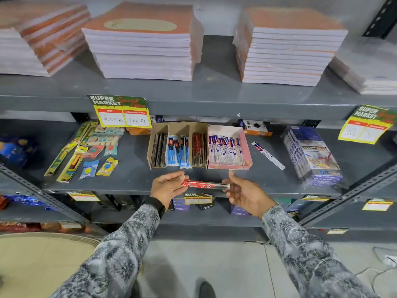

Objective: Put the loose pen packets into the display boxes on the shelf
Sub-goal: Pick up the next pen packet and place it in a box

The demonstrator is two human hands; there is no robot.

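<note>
A red pen packet [203, 185] is held level between my left hand [168, 187] and my right hand [245, 191], just in front of the middle shelf's edge. Behind it stands a brown cardboard display box [178, 125] with three compartments of dark, blue and red pen packets. A pink display box [246, 145] to its right holds several white-and-blue packets. One loose white-and-blue pen packet [268, 155] lies on the shelf to the right of the pink box.
Pencil and eraser packs [86, 151] lie at the left of the grey shelf [133, 179]. A blue-white carton [311, 155] stands at the right. Stacks of notebooks [141, 52] fill the shelf above. Yellow price tags [123, 112] hang from its edge.
</note>
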